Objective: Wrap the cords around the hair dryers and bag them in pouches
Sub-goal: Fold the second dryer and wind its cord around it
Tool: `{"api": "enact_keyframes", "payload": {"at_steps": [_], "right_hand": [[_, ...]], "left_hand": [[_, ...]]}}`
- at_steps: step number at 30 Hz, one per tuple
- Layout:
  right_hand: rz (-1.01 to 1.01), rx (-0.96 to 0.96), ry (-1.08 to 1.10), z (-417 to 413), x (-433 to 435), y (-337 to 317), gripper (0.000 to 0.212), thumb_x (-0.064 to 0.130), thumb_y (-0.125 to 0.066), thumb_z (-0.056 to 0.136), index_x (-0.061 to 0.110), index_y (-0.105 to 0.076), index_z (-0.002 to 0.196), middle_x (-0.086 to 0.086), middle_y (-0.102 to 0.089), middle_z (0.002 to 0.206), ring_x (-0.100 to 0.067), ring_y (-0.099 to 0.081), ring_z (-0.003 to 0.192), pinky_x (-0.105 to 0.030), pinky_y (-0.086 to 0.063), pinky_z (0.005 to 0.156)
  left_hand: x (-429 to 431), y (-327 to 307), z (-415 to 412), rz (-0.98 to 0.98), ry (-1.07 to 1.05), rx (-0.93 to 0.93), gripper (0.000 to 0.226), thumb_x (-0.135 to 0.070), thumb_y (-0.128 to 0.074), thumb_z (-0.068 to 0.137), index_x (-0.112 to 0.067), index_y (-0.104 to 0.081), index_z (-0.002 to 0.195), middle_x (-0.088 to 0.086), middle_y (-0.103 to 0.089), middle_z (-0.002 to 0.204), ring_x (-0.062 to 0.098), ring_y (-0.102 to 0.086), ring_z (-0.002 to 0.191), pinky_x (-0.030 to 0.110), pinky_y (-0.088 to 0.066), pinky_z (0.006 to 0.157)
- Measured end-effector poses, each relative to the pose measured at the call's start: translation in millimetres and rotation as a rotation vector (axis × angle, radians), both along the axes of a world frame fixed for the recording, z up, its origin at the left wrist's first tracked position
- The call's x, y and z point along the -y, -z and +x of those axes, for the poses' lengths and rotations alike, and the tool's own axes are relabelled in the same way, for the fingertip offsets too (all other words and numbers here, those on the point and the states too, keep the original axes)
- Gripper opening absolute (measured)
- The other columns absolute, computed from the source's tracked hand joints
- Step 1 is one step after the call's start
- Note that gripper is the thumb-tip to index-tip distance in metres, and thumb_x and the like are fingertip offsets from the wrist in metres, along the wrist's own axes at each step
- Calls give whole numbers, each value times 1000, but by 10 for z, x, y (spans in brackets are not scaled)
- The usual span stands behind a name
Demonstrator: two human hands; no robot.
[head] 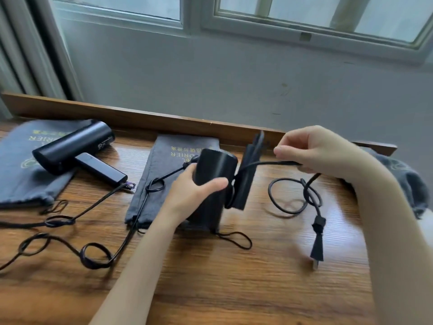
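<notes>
- Gripping the dryer (216, 170) over the middle pouch (164, 158), the left hand (194, 188) curls its fingers round the barrel; the handle is blurred.
- The right hand (314, 151) pinches the cord (264, 163), fingers together.
- The plug (317, 249) is blurred.
- The right arm (386, 231) hides most of another pouch (405, 177).
</notes>
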State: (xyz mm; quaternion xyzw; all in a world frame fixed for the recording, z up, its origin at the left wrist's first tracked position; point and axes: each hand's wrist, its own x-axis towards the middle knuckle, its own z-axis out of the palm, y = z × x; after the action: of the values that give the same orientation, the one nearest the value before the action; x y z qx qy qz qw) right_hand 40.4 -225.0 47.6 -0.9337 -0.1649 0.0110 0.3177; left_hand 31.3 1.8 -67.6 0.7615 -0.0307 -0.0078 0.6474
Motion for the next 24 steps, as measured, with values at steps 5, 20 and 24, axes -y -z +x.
{"api": "enact_keyframes", "payload": {"at_steps": [5, 20, 24], "right_hand": [[-47, -69, -76, -108, -210, 348, 28, 28, -43, 97, 20, -63, 79, 13, -48, 52, 1, -41, 43, -14, -35, 48], [-25, -338, -272, 70, -73, 982, 33, 29, -42, 98, 21, -55, 69, 12, -37, 55, -5, -32, 51, -18, -29, 53], [-33, -289, -159, 193, 239, 872, 22, 28, -55, 91, 8, -65, 90, -14, -61, 79, -29, -54, 74, -31, -47, 70]], "left_hand": [[79, -41, -44, -561, -55, -143, 51, -44, -68, 65, -17, -63, 108, 10, -70, 99, 25, -67, 87, 38, -55, 73], [78, 27, -40, -942, 339, -106, 56, -52, -76, 55, -15, -73, 97, 8, -70, 97, 20, -67, 83, 31, -55, 68], [35, 63, -65, -616, 467, -248, 66, -46, -87, 27, -15, -75, 85, 7, -72, 83, 19, -69, 71, 30, -56, 62]]}}
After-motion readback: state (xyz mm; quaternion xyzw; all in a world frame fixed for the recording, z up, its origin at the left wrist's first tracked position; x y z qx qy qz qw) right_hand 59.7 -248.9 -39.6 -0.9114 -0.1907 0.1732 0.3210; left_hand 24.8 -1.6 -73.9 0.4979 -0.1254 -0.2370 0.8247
